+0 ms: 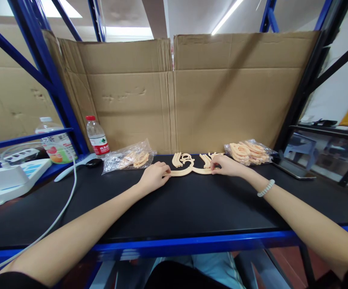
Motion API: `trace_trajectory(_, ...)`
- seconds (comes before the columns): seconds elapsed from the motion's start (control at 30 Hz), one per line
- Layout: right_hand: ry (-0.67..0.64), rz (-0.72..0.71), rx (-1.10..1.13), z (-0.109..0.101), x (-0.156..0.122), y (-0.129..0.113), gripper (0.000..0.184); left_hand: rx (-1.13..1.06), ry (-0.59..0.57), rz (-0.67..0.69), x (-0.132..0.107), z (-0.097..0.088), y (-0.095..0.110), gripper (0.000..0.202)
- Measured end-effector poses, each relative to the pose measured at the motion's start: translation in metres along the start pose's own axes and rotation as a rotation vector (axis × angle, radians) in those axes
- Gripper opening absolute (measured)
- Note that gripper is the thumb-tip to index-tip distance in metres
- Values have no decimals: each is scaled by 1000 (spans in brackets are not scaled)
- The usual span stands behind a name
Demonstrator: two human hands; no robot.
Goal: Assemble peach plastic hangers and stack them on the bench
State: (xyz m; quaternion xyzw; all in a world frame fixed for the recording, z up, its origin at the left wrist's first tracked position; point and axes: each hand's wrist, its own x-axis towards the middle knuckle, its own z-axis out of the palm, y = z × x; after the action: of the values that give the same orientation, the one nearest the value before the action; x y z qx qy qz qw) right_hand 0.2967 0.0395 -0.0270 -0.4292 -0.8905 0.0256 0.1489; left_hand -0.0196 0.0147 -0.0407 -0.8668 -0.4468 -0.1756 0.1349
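Pale, wood-coloured curved scroll mouldings [182,172] lie on the black tabletop, meeting in the middle; whether they are one piece or two I cannot tell. My left hand [154,176] is closed on the left end, fingertips pinching it at table level. At the opposite end my right hand [225,165], with a beaded bracelet on the wrist, has its fingers closed on the moulding. Just behind the join sits a small curled ornament [187,157]. Ribbed fan-like pieces flank it, one on the left [177,159] and one on the right [205,160], the latter beside my right fingers.
Clear plastic bags of similar pieces lie at the left [128,156] and right [249,152]. A red-capped water bottle [98,136] stands against the cardboard wall [125,100]. Far left are a power strip [17,180] and a white cable [68,200]. A dark flat device [294,166] rests at right.
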Motion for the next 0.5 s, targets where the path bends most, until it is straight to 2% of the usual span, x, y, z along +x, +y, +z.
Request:
trace_trajectory(0.23,-32,26,16,-6,-3,3,5,13,-8,-53,0,-2,2,12)
trace_trajectory(0.5,-92,112,3,-14,-5,10,25,-144,-8,-27,1,5,-5,19)
